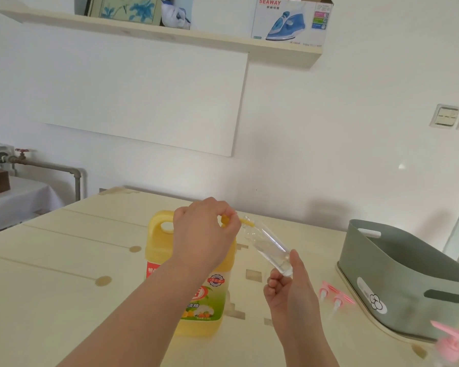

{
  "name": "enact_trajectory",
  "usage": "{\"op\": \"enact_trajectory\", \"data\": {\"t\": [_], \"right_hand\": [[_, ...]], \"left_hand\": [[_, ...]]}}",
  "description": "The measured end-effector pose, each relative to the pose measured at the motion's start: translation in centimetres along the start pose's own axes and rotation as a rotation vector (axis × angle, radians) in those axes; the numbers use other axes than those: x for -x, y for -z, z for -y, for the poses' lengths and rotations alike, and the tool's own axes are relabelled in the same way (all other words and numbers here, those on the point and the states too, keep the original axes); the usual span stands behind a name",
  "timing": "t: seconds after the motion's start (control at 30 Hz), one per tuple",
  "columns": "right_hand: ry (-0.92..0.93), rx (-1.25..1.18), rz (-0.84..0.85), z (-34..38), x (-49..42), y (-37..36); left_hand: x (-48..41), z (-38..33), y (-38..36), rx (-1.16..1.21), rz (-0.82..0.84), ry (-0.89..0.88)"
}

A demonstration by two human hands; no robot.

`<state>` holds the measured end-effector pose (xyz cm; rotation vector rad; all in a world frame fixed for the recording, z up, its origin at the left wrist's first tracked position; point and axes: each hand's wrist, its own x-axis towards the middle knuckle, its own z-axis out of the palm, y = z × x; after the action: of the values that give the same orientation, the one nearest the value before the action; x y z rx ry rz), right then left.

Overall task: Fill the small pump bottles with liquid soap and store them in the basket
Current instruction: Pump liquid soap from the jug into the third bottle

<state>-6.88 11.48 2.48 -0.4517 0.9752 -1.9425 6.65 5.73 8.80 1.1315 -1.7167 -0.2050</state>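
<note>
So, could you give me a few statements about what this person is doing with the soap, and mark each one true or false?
1. The right hand holds a clear small bottle at a tilt. True.
2. That bottle already wears a pink pump. False: its mouth is bare and sits at the yellow spout; two pink pump tops lie on the table.
3. The left hand pinches the spout on top of the soap jug. True.
4. The basket sits up on the wall shelf. False: it stands on the table, to the person's right.
</note>
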Motion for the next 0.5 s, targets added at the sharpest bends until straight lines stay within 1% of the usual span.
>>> {"op": "enact_trajectory", "data": {"t": [0.07, 0.17, 0.3, 0.43, 0.5], "right_hand": [[-0.008, -0.004, -0.001, -0.1, -0.1, 0.0], [-0.010, -0.013, 0.004, 0.0, 0.0, -0.2], [-0.006, -0.011, 0.010, 0.4, 0.3, -0.3], [0.011, -0.030, 0.018, 0.8, 0.4, -0.8], [0.021, -0.046, 0.018, 0.7, 0.3, -0.9]], "left_hand": [[-0.2, 0.0, -0.2, -0.038, 0.017, -0.011], [-0.2, 0.2, 0.0, -0.028, 0.041, -0.005], [-0.5, 0.0, 0.7, 0.020, 0.068, 0.027], [-0.7, -1.0, 1.1, 0.135, 0.064, 0.123], [-0.6, -1.1, 0.8, 0.132, 0.034, 0.108]]}}
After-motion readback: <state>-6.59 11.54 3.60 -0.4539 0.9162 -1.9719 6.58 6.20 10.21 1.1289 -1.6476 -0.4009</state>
